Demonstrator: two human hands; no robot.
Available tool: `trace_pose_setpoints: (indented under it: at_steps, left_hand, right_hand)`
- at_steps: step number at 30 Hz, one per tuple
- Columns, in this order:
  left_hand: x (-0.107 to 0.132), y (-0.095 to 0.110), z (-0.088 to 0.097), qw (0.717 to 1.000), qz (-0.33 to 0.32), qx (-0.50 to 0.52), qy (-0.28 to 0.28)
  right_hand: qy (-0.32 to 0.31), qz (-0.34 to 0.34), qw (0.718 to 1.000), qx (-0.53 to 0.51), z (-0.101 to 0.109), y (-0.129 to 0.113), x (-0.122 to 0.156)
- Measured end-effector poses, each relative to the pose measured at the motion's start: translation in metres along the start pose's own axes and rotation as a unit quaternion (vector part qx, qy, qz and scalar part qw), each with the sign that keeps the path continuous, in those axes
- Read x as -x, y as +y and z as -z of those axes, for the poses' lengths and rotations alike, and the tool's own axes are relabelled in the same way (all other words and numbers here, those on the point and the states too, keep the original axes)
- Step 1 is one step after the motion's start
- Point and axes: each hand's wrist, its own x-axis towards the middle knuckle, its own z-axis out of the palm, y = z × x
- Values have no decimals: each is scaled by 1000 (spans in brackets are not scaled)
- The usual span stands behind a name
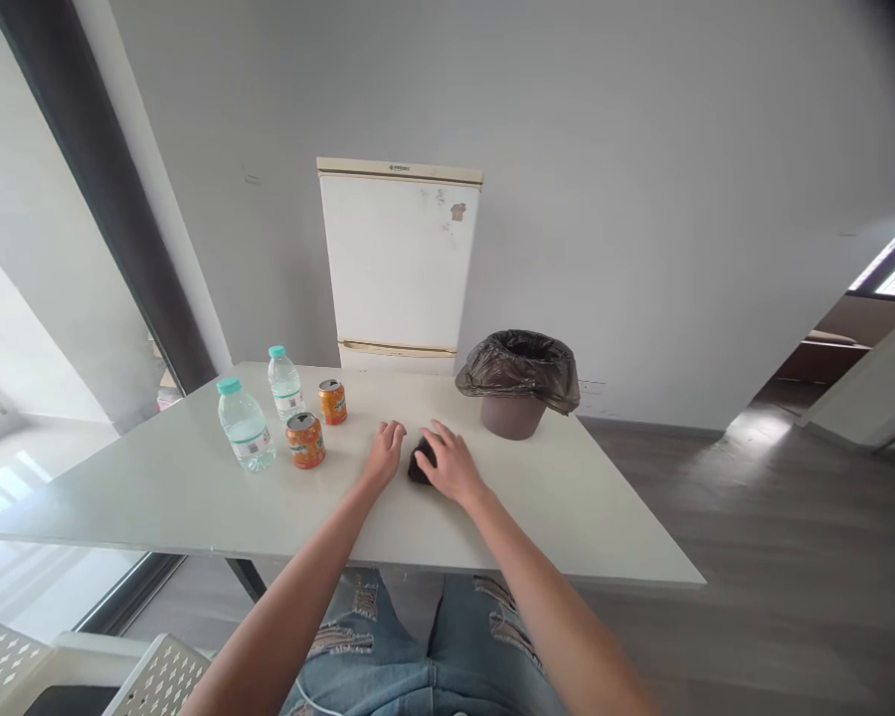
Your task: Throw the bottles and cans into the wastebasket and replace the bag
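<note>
My right hand (452, 465) lies over a small black bundle (422, 461) on the white table, its thumb and fingers bent around it; the hand covers part of the bundle, and its exact kind does not show. Just left of the bundle, my left hand (385, 452) rests on the table with loosely bent fingers and nothing in them. Farther left stand two orange drink cans, a nearer can (305, 441) and a farther can (332, 402). Beside them are two clear bottles with teal caps, a nearer bottle (246, 430) and a farther bottle (286, 386), both upright.
A brown bin (513, 417) lined with a black plastic bag (522, 366) stands on the right part of the table (567, 517). Behind the table is a white fridge (399, 259) against a grey wall. A white chair (156, 681) is at the lower left.
</note>
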Motion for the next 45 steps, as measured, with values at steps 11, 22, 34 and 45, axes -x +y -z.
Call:
trace_pose_setpoints:
  at_steps: [11,22,34,45]
  left_hand:
    - [-4,-15,-4,998,-8,-29,-60]
    - [-3,-26,-14,996,17,-4,-87]
    - [-5,-19,-10,994,25,-7,-102]
    - [4,-2,4,939,-5,171,-297]
  right_hand:
    - [-60,-57,996,19,-22,17,9]
    - [-125,-200,965,113,79,150,143]
    - [246,-189,943,120,137,187,178]
    - [276,11,949,152,205,106,18]
